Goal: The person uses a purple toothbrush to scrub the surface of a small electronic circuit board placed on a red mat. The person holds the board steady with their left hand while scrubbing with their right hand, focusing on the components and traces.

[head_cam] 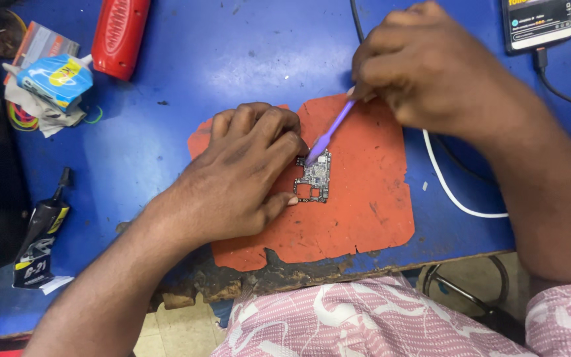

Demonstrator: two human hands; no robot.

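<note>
Item 1: small circuit board (pixel 314 177), grey-silver with dark cut-outs, lying flat on the orange mat (pixel 365 205) slightly left of the mat's middle.

Item 2: left hand (pixel 239 178), palm down on the mat. Fingers curled together and pressed on the board's left edge; thumb tip touches the board's lower left corner.

Item 3: right hand (pixel 431 66), above the mat's upper right corner. Fingers bunched and clamped on the upper end of a purple brush (pixel 330 132). The brush slants down to the left; its head rests on the board's top left corner, just beside the left fingertips.

Item 4: orange mat, ragged at the edges, flat on the blue table (pixel 219 59), whose front edge is chipped and dark.

Item 5: red cylindrical object (pixel 120 33), top left of the table, well apart from the hands.

Item 6: blue and yellow packet (pixel 57 78) on a crumpled white cloth (pixel 41 112), far left.

Item 7: black tube (pixel 39 235) with a narrow nozzle, lower left, lying tilted.

Item 8: phone (pixel 538 23), screen lit, top right corner, with a black cable (pixel 563 92) plugged into its lower end.

Item 9: white cable (pixel 447 188) curving across the table right of the mat.

Item 10: pink patterned garment (pixel 365 317) on the person, bottom edge of view.
</note>
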